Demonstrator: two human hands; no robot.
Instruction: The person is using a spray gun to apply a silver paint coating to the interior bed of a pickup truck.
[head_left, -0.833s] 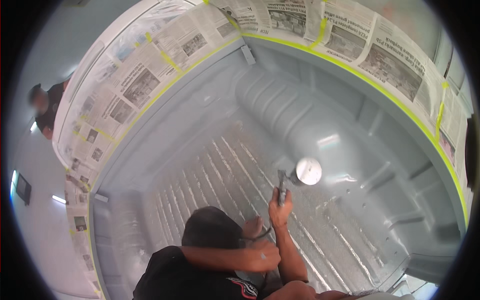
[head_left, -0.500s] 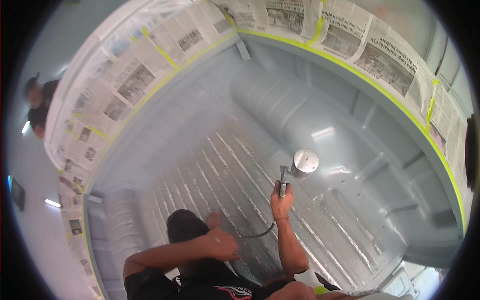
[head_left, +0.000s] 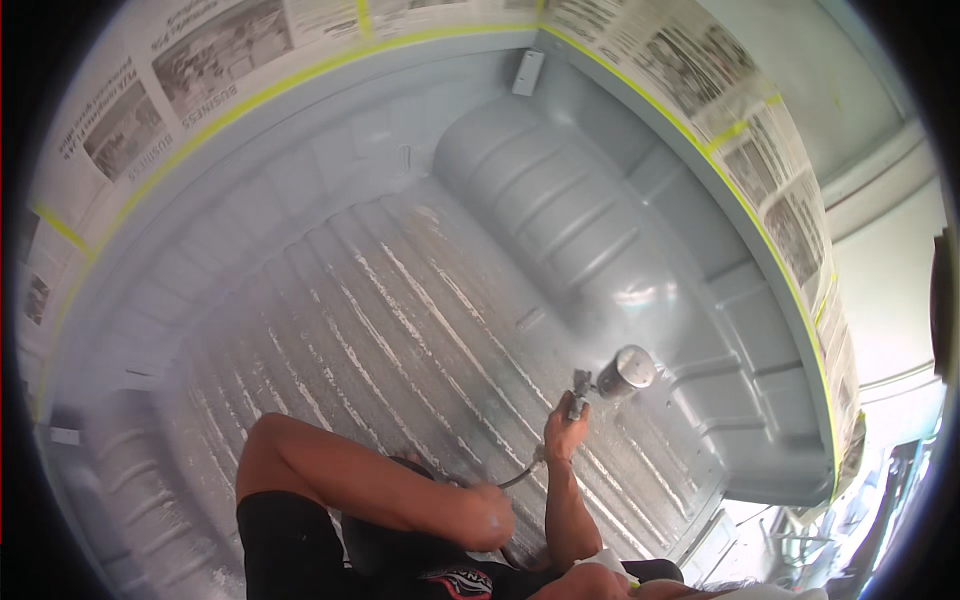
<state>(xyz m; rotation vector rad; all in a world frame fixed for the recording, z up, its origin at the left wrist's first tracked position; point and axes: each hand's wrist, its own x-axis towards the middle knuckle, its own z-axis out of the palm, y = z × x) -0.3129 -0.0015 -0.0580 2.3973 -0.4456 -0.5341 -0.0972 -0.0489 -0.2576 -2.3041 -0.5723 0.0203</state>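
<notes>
My right hand (head_left: 567, 432) is wrapped round the handle of a metal spray gun (head_left: 580, 392). A round silver paint cup (head_left: 630, 372) is fixed to the gun's right side, close to the grey inner side wall (head_left: 740, 290). From the gun a dark hose (head_left: 524, 474) curves down and left. It passes behind my left hand (head_left: 490, 517), whose fingers are hidden. My left arm bends across my black clothing, low in the picture. Under both arms lies the ribbed grey floor (head_left: 340, 350) of a pickup bed, with pale streaks along its ribs.
Newspaper sheets (head_left: 230, 60) cover the rim, edged with yellow-green tape (head_left: 290, 68). A ribbed wheel-arch hump (head_left: 540, 200) bulges from the far side. Another hump (head_left: 130, 500) stands at lower left. Beyond the bed's open end, frames and clutter (head_left: 800, 540) show at lower right.
The view has shifted, and the person outside the bed at left has left the picture. In the picture, the spray gun sits slightly lower and farther right; my left hand is lower and farther right too.
</notes>
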